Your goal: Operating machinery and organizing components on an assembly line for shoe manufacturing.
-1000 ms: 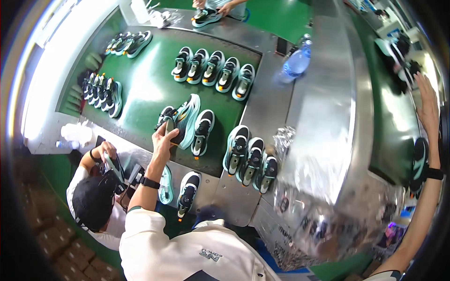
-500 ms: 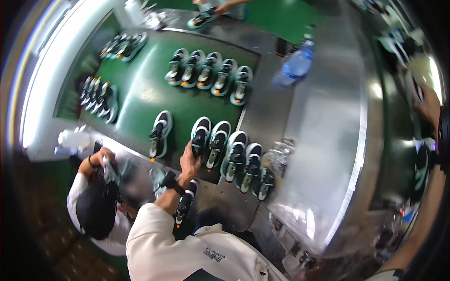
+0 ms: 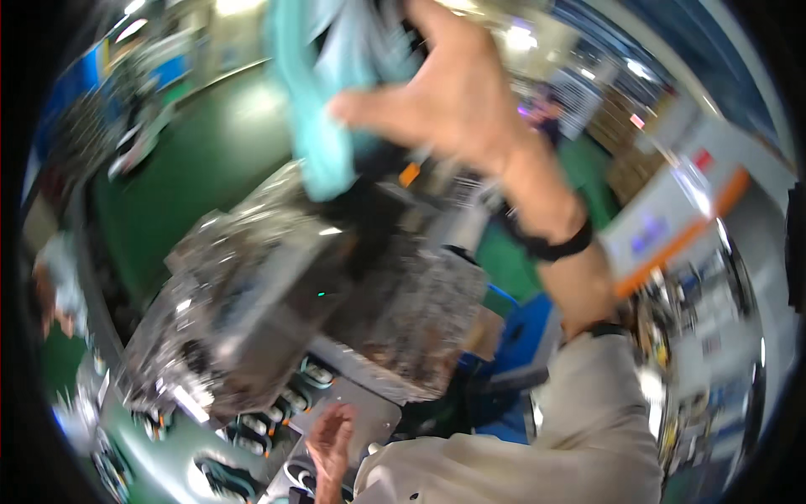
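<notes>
Close up at the top, my right hand (image 3: 453, 92) grips a sneaker (image 3: 315, 109) with a teal sole. Blur smears the sneaker, and part of it runs beyond the upper edge. An orange tag (image 3: 410, 175) shows beside it, under the hand. A dark band circles my right wrist. Down at the lower edge, my left hand (image 3: 332, 441) has its fingers extended, with nothing visible in them. It is near a grey metal surface (image 3: 369, 407) and several sneakers (image 3: 290, 401) standing in a row.
A bulky machine (image 3: 252, 286) wrapped in clear plastic film fills the middle. More sneakers (image 3: 222, 475) rest on the green worktop at lower left. Another person (image 3: 59, 286) is at the left rim. A blue bin-like object (image 3: 525, 336) and an orange-edged white panel (image 3: 680, 218) stand to the right.
The view has swung to the right, and the sneaker rows now lie at lower left. My right hand has come from the far right rim to the top centre. My left hand has left the sneaker it touched.
</notes>
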The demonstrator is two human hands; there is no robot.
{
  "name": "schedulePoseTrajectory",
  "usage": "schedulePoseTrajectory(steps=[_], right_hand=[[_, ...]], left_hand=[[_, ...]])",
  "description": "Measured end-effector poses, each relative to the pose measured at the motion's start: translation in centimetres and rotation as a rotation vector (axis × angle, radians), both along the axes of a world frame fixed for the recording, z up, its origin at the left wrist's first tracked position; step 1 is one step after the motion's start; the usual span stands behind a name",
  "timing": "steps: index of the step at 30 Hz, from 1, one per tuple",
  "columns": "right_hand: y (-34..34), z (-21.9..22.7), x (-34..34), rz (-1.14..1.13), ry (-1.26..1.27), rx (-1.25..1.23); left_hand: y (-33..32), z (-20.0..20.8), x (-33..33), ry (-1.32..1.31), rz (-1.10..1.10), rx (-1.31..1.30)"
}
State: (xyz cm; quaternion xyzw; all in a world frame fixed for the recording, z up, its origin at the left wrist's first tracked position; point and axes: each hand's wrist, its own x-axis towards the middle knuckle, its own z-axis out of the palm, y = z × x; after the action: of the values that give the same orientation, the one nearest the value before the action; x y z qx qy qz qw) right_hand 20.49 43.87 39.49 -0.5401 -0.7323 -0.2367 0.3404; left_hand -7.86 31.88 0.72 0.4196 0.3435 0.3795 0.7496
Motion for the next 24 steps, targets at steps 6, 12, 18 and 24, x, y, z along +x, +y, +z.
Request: schedulePoseTrajectory(steps=[6,12,18,24], right_hand=[[-23.6,-8.1,0.6,-0.179,0.379,-0.044],[-45.7,-12.0,-1.1,-0.715,0.819,-0.158],[-64.6,-23.4,-3.3,-0.551,1.349,0.544],[-79.6,-28.0,-5.0,-1.142,1.289,1.040]], left_hand=[[-3.1,11.4,14.8,-0.435,-0.197,0.552],[-18.5,13.7,22.8,-0.511,-0.821,0.231],[-36.2,12.7,27.3,-0.354,-1.295,0.030],[-52.9,9.1,33.1,-0.281,-1.824,0.216]])
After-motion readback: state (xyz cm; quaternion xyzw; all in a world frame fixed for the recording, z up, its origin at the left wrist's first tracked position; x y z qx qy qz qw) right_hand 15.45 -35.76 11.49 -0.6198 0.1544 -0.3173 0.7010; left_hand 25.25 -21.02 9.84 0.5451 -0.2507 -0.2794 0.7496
